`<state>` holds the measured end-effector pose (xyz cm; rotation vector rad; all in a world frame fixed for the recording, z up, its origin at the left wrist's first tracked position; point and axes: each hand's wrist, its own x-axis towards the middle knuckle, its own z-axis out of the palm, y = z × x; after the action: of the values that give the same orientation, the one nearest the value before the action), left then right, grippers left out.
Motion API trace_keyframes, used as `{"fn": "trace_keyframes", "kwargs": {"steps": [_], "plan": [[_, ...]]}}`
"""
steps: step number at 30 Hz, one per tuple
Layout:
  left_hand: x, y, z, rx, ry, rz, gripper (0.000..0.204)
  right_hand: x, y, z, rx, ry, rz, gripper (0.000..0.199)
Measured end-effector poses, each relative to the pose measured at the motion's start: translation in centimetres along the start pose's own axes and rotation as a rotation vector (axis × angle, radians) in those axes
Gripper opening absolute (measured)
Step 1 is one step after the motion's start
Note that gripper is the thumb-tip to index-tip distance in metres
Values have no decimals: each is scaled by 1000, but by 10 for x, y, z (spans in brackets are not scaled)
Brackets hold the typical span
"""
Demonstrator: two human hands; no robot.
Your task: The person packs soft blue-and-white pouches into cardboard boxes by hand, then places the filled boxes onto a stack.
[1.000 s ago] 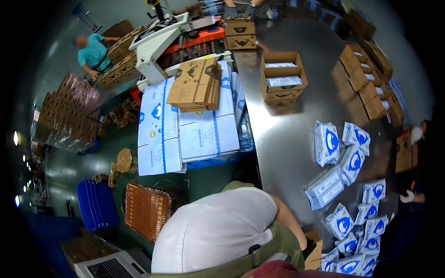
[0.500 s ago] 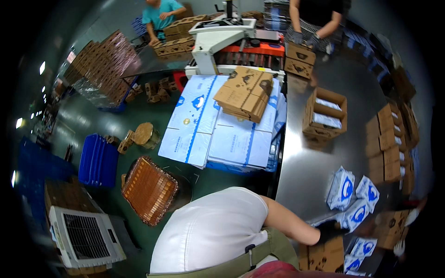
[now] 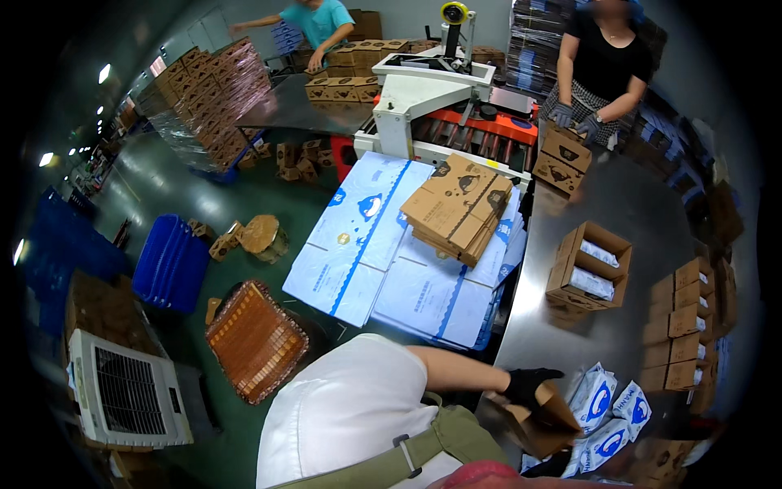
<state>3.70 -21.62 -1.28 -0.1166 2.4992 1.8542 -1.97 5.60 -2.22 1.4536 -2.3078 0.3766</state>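
Observation:
My left hand [image 3: 529,386], in a black glove, grips the upper edge of an opened small brown cardboard box [image 3: 544,428], tilted at the near end of the metal table. A dark patch under the box may be my right hand, but its fingers cannot be made out. Right beside the box lie several white pouches with blue print [image 3: 593,399], close to each other. Farther up the table stands an open divided carton [image 3: 588,267] with white packs inside.
Flat white cartons [image 3: 346,236] lie stacked left of the metal table [image 3: 529,326], with flattened brown boxes [image 3: 460,204] on top. Filled brown boxes [image 3: 680,326] line its right side. Beyond, a person [image 3: 607,61] handles a box near the sealing machine [image 3: 432,90].
My left hand has moved up and left, bringing the brown box up from the lower edge into a tilted position. The view has shifted; the far person still handles a box.

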Motion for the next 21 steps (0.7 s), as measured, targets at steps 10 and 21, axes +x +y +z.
{"fn": "trace_keyframes", "kwargs": {"steps": [10,21], "plan": [[-15,7,12,-6,512,89,61,53,-23,-3,-54,-168,433,23],[13,11,14,-220,0,40,46,-74,57,-25,989,275,1109,39]]}}
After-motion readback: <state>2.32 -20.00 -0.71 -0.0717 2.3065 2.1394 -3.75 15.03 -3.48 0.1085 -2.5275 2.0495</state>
